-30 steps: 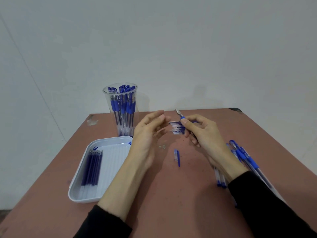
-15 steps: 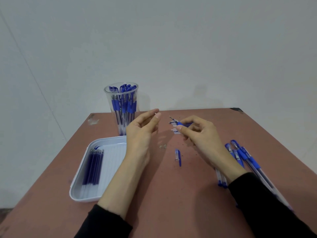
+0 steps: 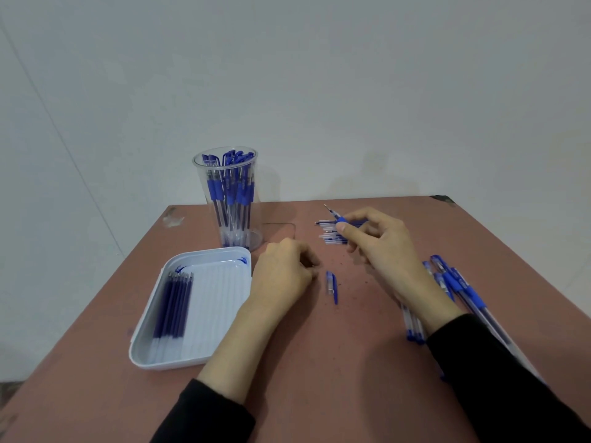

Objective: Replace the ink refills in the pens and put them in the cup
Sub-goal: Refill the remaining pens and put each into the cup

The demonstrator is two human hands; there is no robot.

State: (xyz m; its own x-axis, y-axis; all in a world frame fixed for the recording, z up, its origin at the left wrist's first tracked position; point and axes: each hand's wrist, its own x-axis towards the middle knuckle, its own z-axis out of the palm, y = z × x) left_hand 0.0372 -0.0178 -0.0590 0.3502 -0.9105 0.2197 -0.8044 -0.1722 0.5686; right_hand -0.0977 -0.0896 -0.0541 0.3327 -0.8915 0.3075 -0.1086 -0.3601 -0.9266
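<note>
While the right hand is pinching a pen by its blue grip, tip pointing up and away, the left hand is resting curled on the table, fingertips pressed together; contents unclear. Just beside it, toward the pen hand, a cap is lying. The cup is standing beyond the left hand.
</note>
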